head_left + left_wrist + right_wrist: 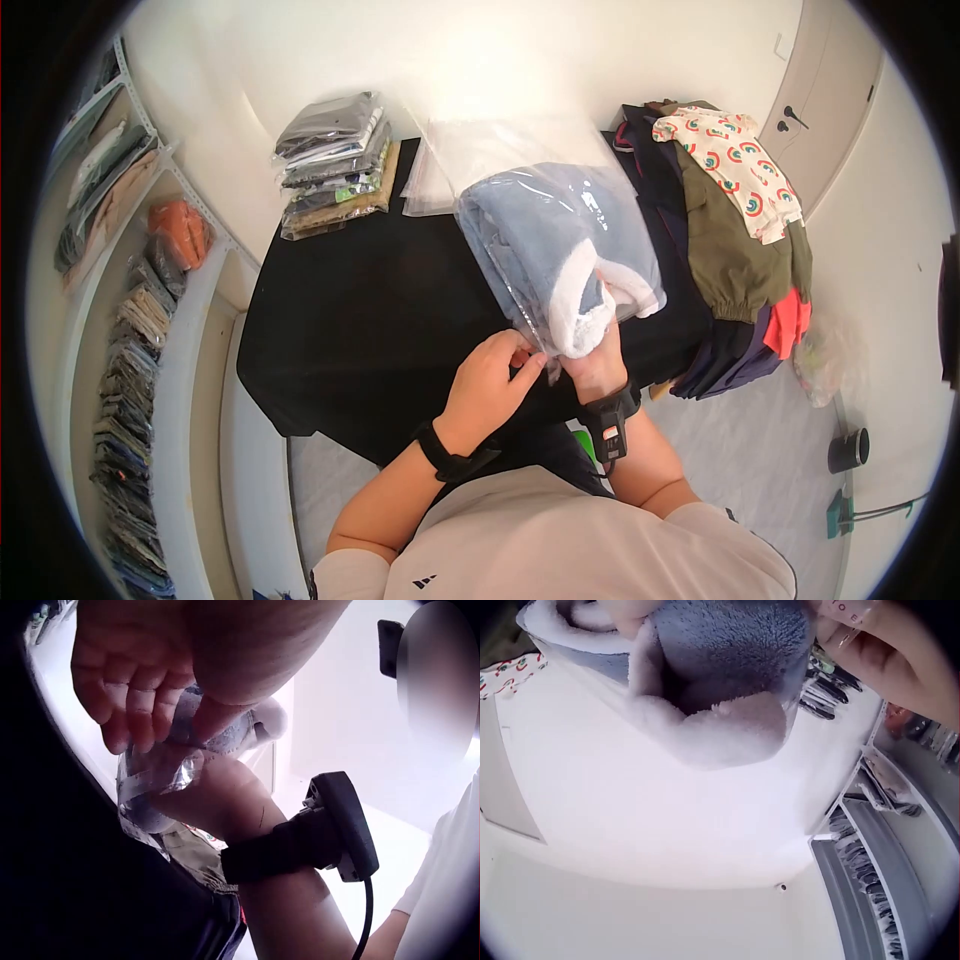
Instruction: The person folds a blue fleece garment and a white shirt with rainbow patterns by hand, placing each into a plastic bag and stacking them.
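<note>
Pinching the edge of the clear bag (590,197) with the left hand (483,388); probably slippery, best taken by that lip. Then, over the black cloth (340,295): blue fleece (520,215) inside the bag, likely light, soft, floppy; support under the white trim (570,310). Can't tell finger closure for the right hand (600,370): mostly behind fleece. Hard to read under glare: folds, full outline.

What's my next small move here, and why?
Probably ease the fluffy blue garment a little deeper with your right hand. Its white trim bunches up near the mouth of the clear bag, while your left hand pinches the bag's edge.
</note>
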`<state>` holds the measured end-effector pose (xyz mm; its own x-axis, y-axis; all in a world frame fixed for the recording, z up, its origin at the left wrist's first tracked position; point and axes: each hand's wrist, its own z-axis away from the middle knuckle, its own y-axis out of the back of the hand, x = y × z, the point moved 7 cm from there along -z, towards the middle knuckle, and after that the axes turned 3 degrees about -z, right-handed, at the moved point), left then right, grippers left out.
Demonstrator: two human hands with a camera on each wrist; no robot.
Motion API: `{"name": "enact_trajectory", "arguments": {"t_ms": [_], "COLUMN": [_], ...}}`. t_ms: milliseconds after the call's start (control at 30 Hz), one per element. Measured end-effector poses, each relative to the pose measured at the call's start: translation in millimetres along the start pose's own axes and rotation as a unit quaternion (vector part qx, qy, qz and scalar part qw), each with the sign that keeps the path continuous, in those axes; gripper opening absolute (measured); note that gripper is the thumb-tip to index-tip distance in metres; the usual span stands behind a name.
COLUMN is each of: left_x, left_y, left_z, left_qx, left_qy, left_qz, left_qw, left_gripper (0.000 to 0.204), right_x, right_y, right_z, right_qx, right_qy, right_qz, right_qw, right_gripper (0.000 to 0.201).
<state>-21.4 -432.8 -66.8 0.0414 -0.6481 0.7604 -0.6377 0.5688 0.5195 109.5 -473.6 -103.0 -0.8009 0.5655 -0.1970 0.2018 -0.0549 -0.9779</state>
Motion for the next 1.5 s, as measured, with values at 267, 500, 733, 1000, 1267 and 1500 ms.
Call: {"name": "enact_trajectory", "arguments": {"t_ms": [267,500,733,1000,1267,1500], "left_x": [-57,-44,-57,-55,61,59], "left_y": [-2,-16,-43,-51,46,32], "left_z": [-5,-45,-28,-2,2,-22], "left_qx": [0.125,0.003,-0.041,-0.093,0.131,0.12], "left_qy": [0.072,0.052,-0.036,0.186,-0.222,-0.195], "left_qz": [0.316,0.562,0.216,0.669,-0.204,-0.208], "left_qw": [0.938,0.825,0.975,0.713,0.945,0.951], "left_gripper": [0.025,0.046,0.05,0.051,0.059,0.043], "right_x": [2,36,35,37,18,17], "right_y": [9,-19,-3,-6,-1,-5], "right_z": [-5,7,-3,-6,4,11], "right_qx": [0.02,-0.026,-0.046,0.012,0.089,0.077], "right_qy": [0.009,-0.048,0.011,-0.094,0.097,0.119], "right_qz": [0.009,-0.022,0.171,-0.042,0.17,0.184], "right_qw": [1.0,0.998,0.984,0.995,0.977,0.973], "right_gripper": [0.04,0.045,0.041,0.044,0.025,0.02]}}
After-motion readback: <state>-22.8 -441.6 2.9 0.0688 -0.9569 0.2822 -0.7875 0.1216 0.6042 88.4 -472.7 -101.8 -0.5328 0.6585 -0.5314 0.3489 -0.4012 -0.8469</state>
